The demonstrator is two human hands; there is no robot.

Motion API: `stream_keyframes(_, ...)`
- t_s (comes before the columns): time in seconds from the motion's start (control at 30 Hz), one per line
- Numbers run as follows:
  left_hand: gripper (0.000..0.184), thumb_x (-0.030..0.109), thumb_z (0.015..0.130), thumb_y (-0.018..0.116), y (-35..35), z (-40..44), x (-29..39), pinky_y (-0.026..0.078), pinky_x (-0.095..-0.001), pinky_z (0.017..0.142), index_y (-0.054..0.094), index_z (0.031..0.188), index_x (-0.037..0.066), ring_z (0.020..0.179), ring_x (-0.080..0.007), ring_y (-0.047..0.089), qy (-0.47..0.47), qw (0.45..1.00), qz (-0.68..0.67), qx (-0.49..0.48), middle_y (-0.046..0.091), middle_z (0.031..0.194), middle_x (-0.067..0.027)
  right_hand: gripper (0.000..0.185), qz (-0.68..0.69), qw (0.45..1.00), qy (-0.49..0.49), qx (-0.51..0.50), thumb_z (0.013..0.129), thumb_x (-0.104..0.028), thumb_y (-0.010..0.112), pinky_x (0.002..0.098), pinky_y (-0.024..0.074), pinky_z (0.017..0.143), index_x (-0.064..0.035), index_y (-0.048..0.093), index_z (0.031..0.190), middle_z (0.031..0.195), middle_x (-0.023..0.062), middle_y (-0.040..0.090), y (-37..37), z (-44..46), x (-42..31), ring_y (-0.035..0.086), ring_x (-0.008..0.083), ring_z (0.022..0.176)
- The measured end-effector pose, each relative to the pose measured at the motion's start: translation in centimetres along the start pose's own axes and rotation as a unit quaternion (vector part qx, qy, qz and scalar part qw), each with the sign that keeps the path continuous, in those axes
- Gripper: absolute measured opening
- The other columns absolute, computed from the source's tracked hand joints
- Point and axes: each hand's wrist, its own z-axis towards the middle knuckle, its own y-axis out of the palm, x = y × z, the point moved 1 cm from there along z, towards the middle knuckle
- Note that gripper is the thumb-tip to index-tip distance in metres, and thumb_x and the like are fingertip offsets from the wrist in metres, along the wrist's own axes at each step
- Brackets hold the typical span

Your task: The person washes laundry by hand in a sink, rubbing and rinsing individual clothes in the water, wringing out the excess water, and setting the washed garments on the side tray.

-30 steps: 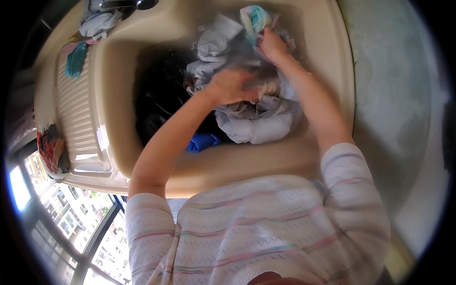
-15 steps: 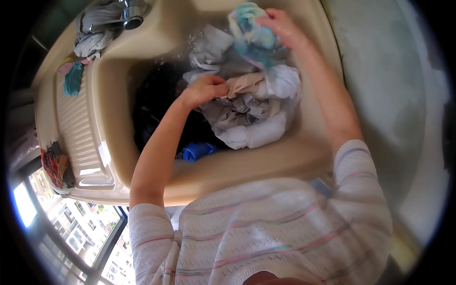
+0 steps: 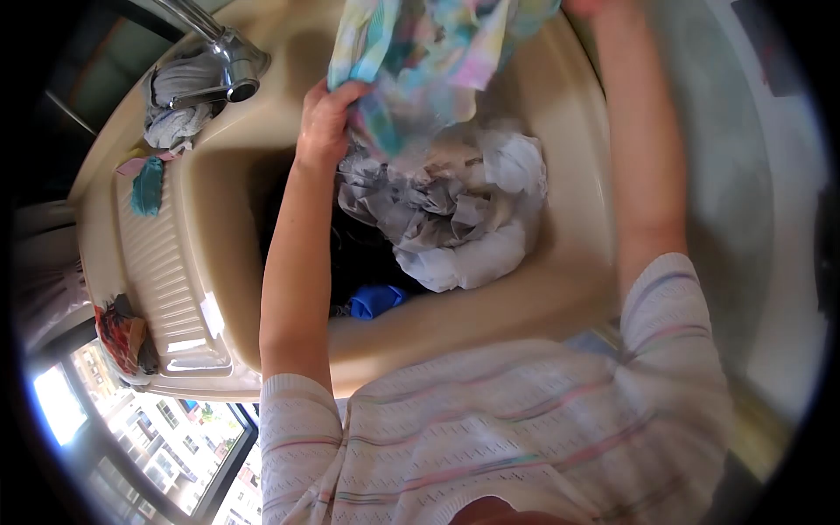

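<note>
A wet, multicoloured cloth [image 3: 437, 66] in turquoise, yellow and pink is spread out over the sink, its upper part cut off by the frame. Closed on its left edge is my left hand [image 3: 325, 121]. My right hand [image 3: 597, 7] grips the cloth's far right end at the top border, blurred and only partly in view. Beneath the cloth, a heap of white and grey laundry [image 3: 459, 214] lies in the basin, with a beige piece among it. Dark laundry [image 3: 363, 258] fills the basin's left side, and a blue cloth [image 3: 376, 302] rests near the front wall.
The beige sink [image 3: 490, 311] has a ribbed washboard [image 3: 162, 271] on its left. A metal faucet [image 3: 236, 74] stands at the back left beside a grey cloth [image 3: 179, 96]. A teal cloth [image 3: 147, 186] and a red patterned cloth [image 3: 122, 337] lie along the left rim.
The bunched multicoloured cloth has been opened out and lifted. My left hand has left the laundry heap and taken the cloth's left side; my right hand has moved up and right.
</note>
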Motion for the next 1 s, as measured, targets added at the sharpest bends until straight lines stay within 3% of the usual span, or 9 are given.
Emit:
stream_keyframes(0.2, 0.053, 0.006, 0.062, 0.058, -4.6, 1.8, -2.9, 0.041, -0.0354, 0.084, 0.048, 0.114, 0.002, 0.098, -0.0316, 0.052, 0.168, 0.828, 0.534, 0.035, 0.055, 0.104, -0.0195, 0.033, -0.393, 0.900, 0.175, 0.063, 0.077, -0.024, 0.065, 0.0264, 0.0463, 0.071, -0.0037, 0.058, 0.103, 0.087, 0.0046, 0.060, -8.6, -3.4, 19.8, 0.056, 0.0115, 0.079)
stream_keyframes(0.37, 0.065, 0.008, 0.065, 0.055, -0.9, 1.5, -9.2, 0.036, -0.0400, 0.094, 0.038, 0.128, 0.013, 0.113, -0.0365, 0.041, 0.145, 0.661, 0.736, -0.016, 0.040, 0.128, -0.0144, 0.055, -0.621, 0.758, 0.189, 0.058, 0.075, -0.036, 0.062, 0.0479, 0.0375, 0.093, -0.0227, 0.044, 0.126, 0.135, 0.0112, 0.032, -3.8, -8.0, 29.0, 0.043, 0.0392, 0.111)
stream_keyframes(0.47, 0.059, 0.013, 0.070, 0.056, -1.2, 2.8, -11.1, 0.041, -0.0353, 0.090, 0.041, 0.127, 0.015, 0.109, -0.0254, 0.047, 0.079, 0.670, 0.738, -0.031, 0.049, 0.119, -0.0107, 0.042, -0.476, 0.858, 0.158, 0.110, 0.077, -0.023, 0.061, 0.0412, 0.0445, 0.085, -0.0122, 0.053, 0.116, 0.119, 0.0152, 0.048, -6.0, -9.2, 35.2, 0.053, 0.0342, 0.099)
stream_keyframes(0.53, 0.062, 0.020, 0.071, 0.056, -2.5, 4.7, -8.8, 0.039, -0.0365, 0.092, 0.037, 0.130, 0.014, 0.112, -0.0268, 0.045, -0.167, 0.830, 0.527, -0.077, 0.046, 0.123, -0.0105, 0.035, -0.705, 0.690, 0.162, 0.033, 0.076, -0.017, 0.060, 0.0358, 0.0480, 0.079, -0.0073, 0.058, 0.109, 0.108, 0.0158, 0.057, -6.4, -8.0, 36.5, 0.058, 0.0293, 0.092)
stream_keyframes(0.57, 0.064, 0.023, 0.072, 0.057, -3.3, 5.3, -7.6, 0.037, -0.0371, 0.094, 0.035, 0.132, 0.013, 0.114, -0.0275, 0.043, -0.285, 0.868, 0.394, -0.099, 0.045, 0.126, -0.0105, 0.032, -0.575, 0.789, 0.215, 0.036, 0.075, -0.015, 0.060, 0.0347, 0.0484, 0.076, -0.0061, 0.059, 0.106, 0.103, 0.0155, 0.059, -7.0, -7.4, 34.8, 0.059, 0.0275, 0.089)
stream_keyframes(0.67, 0.062, 0.039, 0.077, 0.056, -7.2, 4.6, -8.5, 0.039, -0.0370, 0.093, 0.041, 0.128, 0.006, 0.109, -0.0239, 0.048, -0.134, 0.963, -0.090, -0.214, 0.049, 0.122, -0.0111, 0.034, -0.131, 0.921, 0.335, 0.150, 0.069, -0.012, 0.061, 0.0314, 0.0483, 0.066, -0.0039, 0.061, 0.102, 0.089, 0.0131, 0.064, -9.2, -6.9, 28.5, 0.061, 0.0212, 0.072)
stream_keyframes(0.77, 0.070, 0.055, 0.079, 0.050, -5.2, 2.8, -8.7, 0.039, -0.0358, 0.092, 0.045, 0.124, 0.002, 0.107, -0.0225, 0.050, -0.124, 0.955, -0.265, -0.050, 0.051, 0.120, -0.0115, 0.034, -0.297, 0.917, 0.234, 0.128, 0.067, -0.014, 0.062, 0.0326, 0.0486, 0.064, -0.0052, 0.062, 0.099, 0.082, 0.0124, 0.064, -6.1, -6.2, 29.3, 0.061, 0.0216, 0.069)
stream_keyframes(0.97, 0.060, 0.054, 0.085, 0.041, -6.7, 5.5, -14.6, 0.038, -0.0336, 0.093, 0.041, 0.126, 0.009, 0.110, -0.0231, 0.046, 0.081, 0.969, 0.231, 0.005, 0.047, 0.122, -0.0100, 0.026, -0.502, 0.855, -0.061, -0.111, 0.063, -0.033, 0.065, 0.0455, 0.0459, 0.067, -0.0133, 0.062, 0.080, 0.079, 0.0101, 0.056, 10.6, -9.8, 20.6, 0.058, 0.0277, 0.073)
stream_keyframes(1.0, 0.057, 0.051, 0.086, 0.041, -5.2, 3.8, -14.1, 0.038, -0.0324, 0.091, 0.042, 0.124, 0.009, 0.108, -0.0226, 0.047, 0.025, 0.994, 0.108, 0.011, 0.048, 0.120, -0.0096, 0.025, -0.493, 0.858, -0.116, -0.083, 0.064, -0.033, 0.064, 0.0445, 0.0463, 0.066, -0.0140, 0.062, 0.079, 0.076, 0.0095, 0.056, 11.3, -9.8, 22.5, 0.058, 0.0263, 0.070)
